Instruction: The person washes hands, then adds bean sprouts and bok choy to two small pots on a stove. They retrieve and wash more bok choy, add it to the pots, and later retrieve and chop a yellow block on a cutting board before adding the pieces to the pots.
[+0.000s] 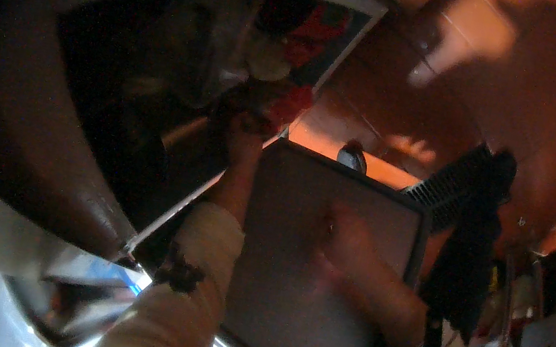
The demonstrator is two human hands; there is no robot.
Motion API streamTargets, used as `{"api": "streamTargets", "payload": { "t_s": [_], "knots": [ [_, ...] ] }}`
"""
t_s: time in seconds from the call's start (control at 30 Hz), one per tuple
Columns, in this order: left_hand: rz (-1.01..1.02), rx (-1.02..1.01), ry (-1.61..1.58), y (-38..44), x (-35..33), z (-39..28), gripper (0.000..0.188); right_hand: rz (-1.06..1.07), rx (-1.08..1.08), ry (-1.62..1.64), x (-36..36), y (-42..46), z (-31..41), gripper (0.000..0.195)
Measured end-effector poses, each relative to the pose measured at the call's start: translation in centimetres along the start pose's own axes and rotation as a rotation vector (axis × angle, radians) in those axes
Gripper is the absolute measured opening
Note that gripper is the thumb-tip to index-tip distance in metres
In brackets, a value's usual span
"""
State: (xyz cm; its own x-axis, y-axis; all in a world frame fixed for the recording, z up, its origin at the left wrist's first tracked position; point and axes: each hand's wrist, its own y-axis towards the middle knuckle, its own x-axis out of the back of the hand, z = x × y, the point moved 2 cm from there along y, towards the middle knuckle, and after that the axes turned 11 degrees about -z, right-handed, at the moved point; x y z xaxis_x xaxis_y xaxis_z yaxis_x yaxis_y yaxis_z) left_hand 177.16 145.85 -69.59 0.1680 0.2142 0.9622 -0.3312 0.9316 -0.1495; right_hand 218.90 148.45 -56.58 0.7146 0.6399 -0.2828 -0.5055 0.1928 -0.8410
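Note:
My left hand reaches into a dark, open compartment with a pale frame, and its fingers are lost in shadow. Just beyond it lies a red item, too dim to identify; whether I hold it cannot be told. My right hand is blurred in front of a grey panel with a dark border, which looks like an open door. Whether that hand touches the panel or holds anything is unclear.
Several dim items, some red, fill the compartment's far part. Behind the panel are a brown tiled floor, a rounded grey object, and a dark ribbed grille. Dark cloth hangs at right. A shiny metal basin sits lower left.

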Motion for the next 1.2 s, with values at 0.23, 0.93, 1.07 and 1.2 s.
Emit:
{"api": "streamTargets", "payload": {
  "t_s": [0.23,0.93,1.07,1.2],
  "knots": [
    [0.146,0.526,-1.168,-1.4,8.9,-19.6,0.045,-0.439,0.152,0.431,0.3,4.4,-3.7,0.039],
    [0.166,-0.166,-0.124,22.0,-1.1,-18.8,0.039,-0.419,-0.056,0.7,6.9,3.9,-1.6,0.033],
    [0.22,-0.241,-0.073,25.1,-3.3,-20.0,0.038,-0.413,-0.025,0.737,7.9,4.4,-0.8,0.034],
    [0.267,-0.3,-0.062,26.4,-5.8,-21.5,0.037,-0.349,-0.013,0.677,8.1,3.7,-1.6,0.032]
  ]
}}
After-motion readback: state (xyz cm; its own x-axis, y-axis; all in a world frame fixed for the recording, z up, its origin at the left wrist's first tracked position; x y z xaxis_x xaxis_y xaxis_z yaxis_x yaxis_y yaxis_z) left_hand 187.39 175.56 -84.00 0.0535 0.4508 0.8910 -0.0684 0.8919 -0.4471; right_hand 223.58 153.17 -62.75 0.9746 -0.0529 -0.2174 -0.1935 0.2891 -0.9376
